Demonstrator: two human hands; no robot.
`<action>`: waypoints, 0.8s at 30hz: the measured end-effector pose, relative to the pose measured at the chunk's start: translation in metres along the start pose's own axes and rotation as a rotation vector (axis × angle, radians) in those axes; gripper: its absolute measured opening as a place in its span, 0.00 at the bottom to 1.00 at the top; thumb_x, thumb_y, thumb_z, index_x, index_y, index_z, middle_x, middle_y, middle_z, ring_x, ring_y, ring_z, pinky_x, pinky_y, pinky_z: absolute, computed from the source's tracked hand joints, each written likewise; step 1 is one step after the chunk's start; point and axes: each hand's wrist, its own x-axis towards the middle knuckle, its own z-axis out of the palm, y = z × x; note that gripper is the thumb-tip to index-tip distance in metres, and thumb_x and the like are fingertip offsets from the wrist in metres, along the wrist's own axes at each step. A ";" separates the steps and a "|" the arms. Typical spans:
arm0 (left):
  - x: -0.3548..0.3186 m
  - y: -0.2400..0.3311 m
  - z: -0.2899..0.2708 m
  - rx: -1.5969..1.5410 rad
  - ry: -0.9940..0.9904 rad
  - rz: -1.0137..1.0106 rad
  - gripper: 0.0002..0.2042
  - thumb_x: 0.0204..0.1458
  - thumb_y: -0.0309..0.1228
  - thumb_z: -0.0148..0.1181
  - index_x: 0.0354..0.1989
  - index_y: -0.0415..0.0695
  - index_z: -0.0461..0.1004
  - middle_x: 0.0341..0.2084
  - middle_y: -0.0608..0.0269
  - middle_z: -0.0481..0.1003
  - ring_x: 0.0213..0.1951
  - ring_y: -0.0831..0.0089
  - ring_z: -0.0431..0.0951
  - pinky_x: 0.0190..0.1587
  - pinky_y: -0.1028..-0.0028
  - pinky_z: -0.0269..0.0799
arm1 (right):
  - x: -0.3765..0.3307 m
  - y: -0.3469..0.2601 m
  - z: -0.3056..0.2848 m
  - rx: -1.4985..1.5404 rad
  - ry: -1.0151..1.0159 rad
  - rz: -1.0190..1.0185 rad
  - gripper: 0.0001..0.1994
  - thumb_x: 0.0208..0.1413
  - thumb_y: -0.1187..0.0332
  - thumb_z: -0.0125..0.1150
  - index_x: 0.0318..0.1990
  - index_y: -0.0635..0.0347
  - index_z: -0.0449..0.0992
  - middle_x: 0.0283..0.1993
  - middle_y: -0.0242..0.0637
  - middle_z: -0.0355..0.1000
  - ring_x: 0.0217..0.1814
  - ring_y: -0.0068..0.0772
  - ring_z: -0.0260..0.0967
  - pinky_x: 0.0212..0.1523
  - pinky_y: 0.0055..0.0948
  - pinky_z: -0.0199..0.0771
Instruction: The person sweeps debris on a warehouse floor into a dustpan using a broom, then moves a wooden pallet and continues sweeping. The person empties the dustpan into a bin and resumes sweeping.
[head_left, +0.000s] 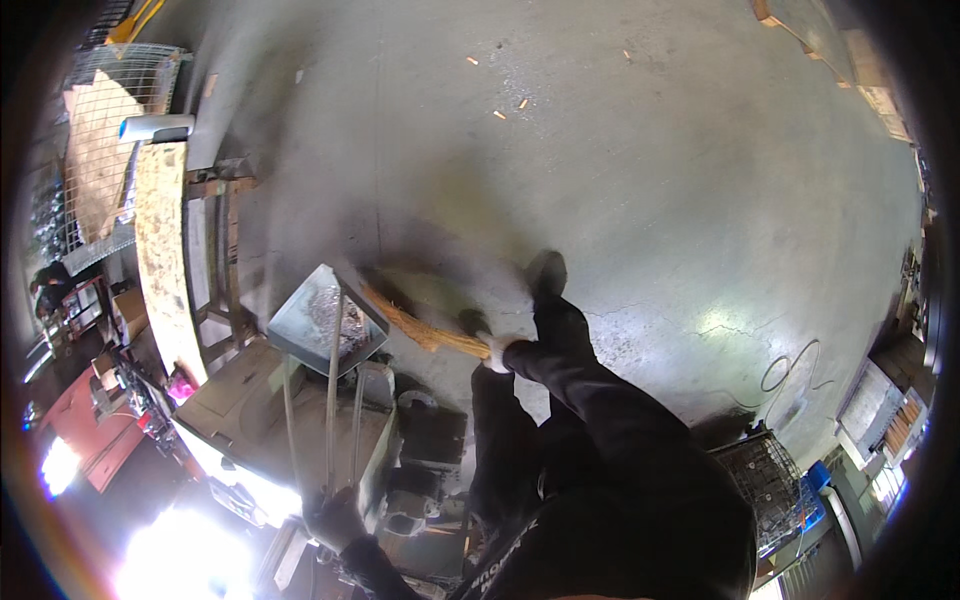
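A short hand broom of tan, straw-like bristles (425, 328) is the thing in use. Its fibres are bound tight at the handle end and spread slightly toward the tip, and the colour is a warm orange-brown against the grey concrete floor (650, 170). The long axis runs on a slant: the bound end sits at the lower right, and the bristle tip points up and to the left, ending right beside the metal dustpan (325, 320).

The right hand (497, 352), in a pale glove, is closed around the broom's bound end, with the dark sleeve running back toward the body. The left hand (335, 520), in a dark glove, is wrapped around the lower end of a long, thin metal handle (333, 400) that rises to the dustpan.

The dustpan is a flat, grey, square-sided tray tilted toward the camera, with a heap of silvery shavings inside it. The broom tip lies just right of the dustpan's upper right edge. Below the dustpan stands a brown cardboard box (250, 400). Left of the dustpan a long pale wooden board (160, 250) stands on edge. A dark shoe (547, 275) rests on the floor, right of the dustpan and just above the broom hand.
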 end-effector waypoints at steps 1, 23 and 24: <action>-0.007 0.011 0.016 -0.182 0.140 -0.166 0.13 0.44 0.36 0.60 0.34 0.39 0.75 0.26 0.48 0.78 0.32 0.50 0.78 0.51 0.41 0.57 | 0.018 0.017 -0.015 0.042 -0.016 0.041 0.29 0.50 0.52 0.60 0.57 0.58 0.66 0.39 0.54 0.76 0.42 0.51 0.75 0.45 0.46 0.73; -0.021 0.041 0.152 -0.449 0.004 -0.563 0.13 0.43 0.45 0.55 0.26 0.48 0.74 0.19 0.53 0.77 0.24 0.44 0.77 0.51 0.24 0.51 | -0.315 0.296 -0.164 0.282 0.502 0.871 0.33 0.52 0.52 0.61 0.62 0.56 0.56 0.46 0.60 0.73 0.48 0.64 0.72 0.47 0.54 0.73; -0.013 0.037 0.155 -0.560 0.010 -0.623 0.13 0.43 0.45 0.55 0.25 0.48 0.74 0.18 0.53 0.77 0.24 0.45 0.77 0.51 0.24 0.50 | -0.339 0.284 -0.121 0.329 0.405 0.956 0.33 0.49 0.55 0.61 0.60 0.60 0.57 0.46 0.60 0.73 0.49 0.63 0.72 0.49 0.53 0.73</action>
